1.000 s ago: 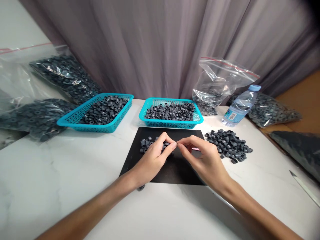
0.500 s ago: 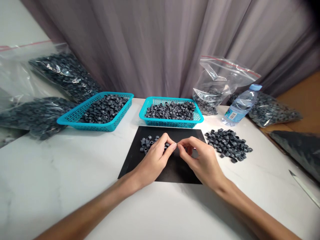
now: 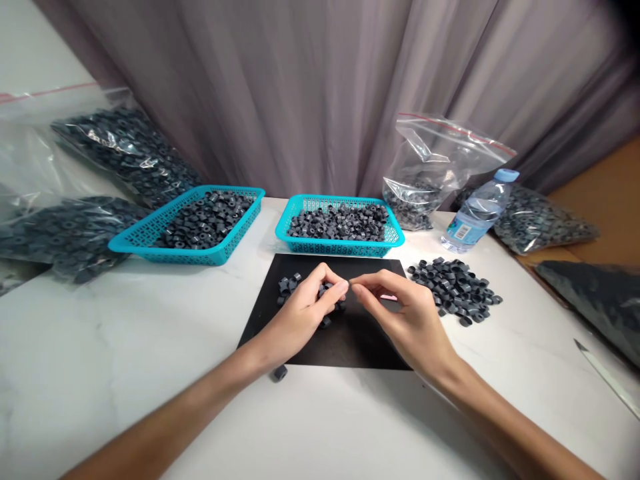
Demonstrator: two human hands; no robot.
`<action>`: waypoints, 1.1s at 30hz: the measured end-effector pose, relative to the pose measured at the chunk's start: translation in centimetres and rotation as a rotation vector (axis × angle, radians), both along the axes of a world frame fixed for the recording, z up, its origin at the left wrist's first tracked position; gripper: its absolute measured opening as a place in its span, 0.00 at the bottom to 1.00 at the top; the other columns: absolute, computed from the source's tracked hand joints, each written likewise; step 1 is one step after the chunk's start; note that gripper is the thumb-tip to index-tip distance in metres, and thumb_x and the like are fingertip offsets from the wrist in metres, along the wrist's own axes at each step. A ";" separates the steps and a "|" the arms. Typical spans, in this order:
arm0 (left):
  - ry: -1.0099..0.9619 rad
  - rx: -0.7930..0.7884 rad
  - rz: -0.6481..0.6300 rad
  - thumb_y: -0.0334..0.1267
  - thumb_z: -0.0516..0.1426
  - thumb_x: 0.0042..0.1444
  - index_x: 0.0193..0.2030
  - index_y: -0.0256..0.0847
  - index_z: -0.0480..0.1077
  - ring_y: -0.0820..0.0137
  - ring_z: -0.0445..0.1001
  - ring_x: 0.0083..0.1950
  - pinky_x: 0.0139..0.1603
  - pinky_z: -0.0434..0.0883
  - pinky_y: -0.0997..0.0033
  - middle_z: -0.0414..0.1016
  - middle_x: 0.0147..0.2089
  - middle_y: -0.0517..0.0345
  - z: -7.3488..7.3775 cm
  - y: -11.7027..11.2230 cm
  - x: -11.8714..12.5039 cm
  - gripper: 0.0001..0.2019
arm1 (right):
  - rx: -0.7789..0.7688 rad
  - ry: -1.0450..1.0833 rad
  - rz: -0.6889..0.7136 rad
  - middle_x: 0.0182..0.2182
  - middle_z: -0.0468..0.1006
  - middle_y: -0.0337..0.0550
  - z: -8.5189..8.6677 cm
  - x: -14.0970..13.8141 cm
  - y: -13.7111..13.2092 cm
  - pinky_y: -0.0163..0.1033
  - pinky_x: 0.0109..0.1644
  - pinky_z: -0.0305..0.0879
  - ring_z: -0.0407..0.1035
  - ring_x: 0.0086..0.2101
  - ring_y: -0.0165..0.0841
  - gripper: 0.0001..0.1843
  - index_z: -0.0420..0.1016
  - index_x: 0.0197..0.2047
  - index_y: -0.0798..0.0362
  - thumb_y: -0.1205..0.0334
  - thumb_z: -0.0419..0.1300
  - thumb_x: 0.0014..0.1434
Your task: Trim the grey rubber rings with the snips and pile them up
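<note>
Over a black mat [image 3: 370,340], my left hand [image 3: 311,303] and my right hand [image 3: 406,310] meet nearly fingertip to fingertip. Both have thumb and forefinger pinched together; whatever is between them is too small to make out. Beneath and beside my left hand lies a small pile of dark grey plastic rings [image 3: 289,287], partly covered by it. One loose grey ring [image 3: 281,373] lies on the white table just off the mat's front edge, by my left wrist. Right of my right hand spreads a larger heap of grey rings [image 3: 463,290].
Two turquoise baskets [image 3: 235,243] [image 3: 340,248] of grey pieces stand behind the mat. Filled plastic bags [image 3: 130,150] lean at left; another bag [image 3: 420,193] and a water bottle [image 3: 477,213] stand at right. A pointed blade [image 3: 600,373] lies at the right edge.
A loose grey ring has appeared on the table by my left wrist. My fingertips, touching before, are slightly farther apart. The view has shifted a little.
</note>
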State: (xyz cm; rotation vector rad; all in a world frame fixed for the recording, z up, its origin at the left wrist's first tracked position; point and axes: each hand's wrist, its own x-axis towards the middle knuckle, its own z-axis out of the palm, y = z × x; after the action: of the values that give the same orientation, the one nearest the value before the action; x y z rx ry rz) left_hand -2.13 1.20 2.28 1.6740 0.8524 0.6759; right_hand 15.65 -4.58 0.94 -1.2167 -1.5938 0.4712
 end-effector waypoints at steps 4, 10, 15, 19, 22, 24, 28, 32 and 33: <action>-0.023 -0.039 -0.031 0.48 0.52 0.68 0.37 0.42 0.62 0.74 0.56 0.31 0.34 0.56 0.71 0.60 0.33 0.66 0.4 -0.3 0.1 0.13 | 0.021 -0.022 0.004 0.33 0.80 0.42 0.2 -0.1 -0.1 0.38 0.39 0.70 0.73 0.32 0.34 0.08 0.81 0.42 0.51 0.63 0.59 0.67; -0.025 -0.020 -0.043 0.47 0.52 0.69 0.36 0.42 0.62 0.74 0.56 0.30 0.33 0.55 0.70 0.60 0.33 0.66 0.4 -0.3 0.1 0.13 | 0.071 -0.081 -0.009 0.33 0.79 0.42 -0.1 0.0 -0.1 0.39 0.38 0.70 0.72 0.32 0.33 0.08 0.80 0.43 0.50 0.63 0.58 0.68; 0.001 -0.005 -0.048 0.48 0.52 0.69 0.37 0.43 0.62 0.74 0.56 0.31 0.33 0.56 0.70 0.59 0.32 0.66 0.4 -0.2 0.0 0.13 | 0.196 -0.238 -0.037 0.31 0.77 0.42 -0.5 0.1 0.1 0.38 0.37 0.68 0.70 0.31 0.33 0.07 0.77 0.44 0.50 0.66 0.57 0.69; 0.069 0.070 -0.034 0.48 0.51 0.70 0.37 0.42 0.64 0.73 0.59 0.33 0.37 0.58 0.69 0.62 0.33 0.65 0.7 -0.4 -0.1 0.13 | 0.281 -0.340 -0.062 0.32 0.77 0.43 -0.7 0.1 0.2 0.38 0.37 0.67 0.70 0.32 0.33 0.07 0.76 0.44 0.52 0.68 0.56 0.70; 0.084 0.097 -0.031 0.47 0.50 0.70 0.37 0.42 0.64 0.72 0.61 0.35 0.39 0.59 0.68 0.63 0.34 0.64 0.9 -0.7 0.0 0.13 | 0.310 -0.423 -0.084 0.31 0.77 0.43 -0.8 0.1 0.1 0.38 0.37 0.66 0.69 0.32 0.33 0.07 0.75 0.42 0.52 0.68 0.55 0.70; 0.089 0.092 -0.028 0.47 0.50 0.70 0.37 0.42 0.64 0.71 0.61 0.36 0.40 0.60 0.68 0.63 0.34 0.64 0.8 -0.8 0.1 0.13 | 0.331 -0.461 -0.103 0.31 0.76 0.43 -0.8 0.0 0.0 0.38 0.36 0.65 0.69 0.31 0.33 0.07 0.74 0.41 0.52 0.68 0.55 0.70; 0.065 0.016 -0.061 0.49 0.51 0.69 0.37 0.43 0.63 0.72 0.60 0.34 0.37 0.60 0.69 0.61 0.33 0.64 0.4 -0.6 0.2 0.14 | 0.354 -0.501 -0.145 0.29 0.75 0.42 -0.6 0.1 0.0 0.38 0.34 0.64 0.68 0.30 0.33 0.08 0.73 0.39 0.52 0.69 0.55 0.69; 0.043 -0.037 -0.137 0.51 0.53 0.68 0.38 0.42 0.63 0.73 0.59 0.33 0.34 0.59 0.71 0.61 0.34 0.64 1.3 0.2 -0.5 0.14 | 0.395 -0.462 -0.091 0.29 0.74 0.41 -0.1 0.7 0.4 0.37 0.36 0.66 0.68 0.30 0.32 0.07 0.74 0.40 0.52 0.70 0.56 0.68; 0.053 -0.053 -0.158 0.50 0.53 0.68 0.39 0.42 0.63 0.74 0.58 0.33 0.34 0.58 0.71 0.61 0.34 0.64 1.8 0.4 -0.7 0.14 | 0.415 -0.440 -0.049 0.30 0.74 0.42 0.0 0.8 0.4 0.37 0.36 0.66 0.68 0.31 0.32 0.07 0.74 0.42 0.52 0.71 0.56 0.68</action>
State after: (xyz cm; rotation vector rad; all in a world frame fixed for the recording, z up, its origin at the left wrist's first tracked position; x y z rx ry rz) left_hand -2.85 1.60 4.05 1.6975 0.7595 0.4990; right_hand 16.47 -4.17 0.94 -1.0766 -1.9045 -0.1736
